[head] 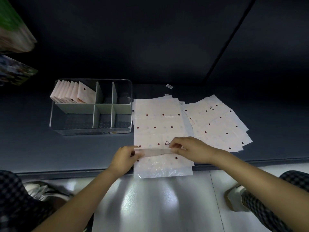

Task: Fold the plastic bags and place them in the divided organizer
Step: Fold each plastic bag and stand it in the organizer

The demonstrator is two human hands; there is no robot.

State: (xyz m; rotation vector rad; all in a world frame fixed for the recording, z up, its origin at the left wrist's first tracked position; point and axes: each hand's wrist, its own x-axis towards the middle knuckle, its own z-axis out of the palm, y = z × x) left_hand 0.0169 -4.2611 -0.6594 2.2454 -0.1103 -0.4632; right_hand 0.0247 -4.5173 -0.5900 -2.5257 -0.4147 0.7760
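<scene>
A pale pink plastic bag with dark dots (158, 124) lies flat on the dark shelf, its near end hanging over the front edge. My left hand (124, 159) pinches the left end of a raised fold of that bag. My right hand (190, 149) pinches the right end of the same fold. The clear divided organizer (130, 91) stands to the left of the bag. Several folded bags (71, 92) stand upright in its back left compartment.
More flat dotted bags (220, 124) are fanned out to the right of the one I hold. Two small labels lie behind them. Packaged goods sit on shelves at the far left. Below the shelf edge is a shiny grey floor, with my knees and shoes at both sides.
</scene>
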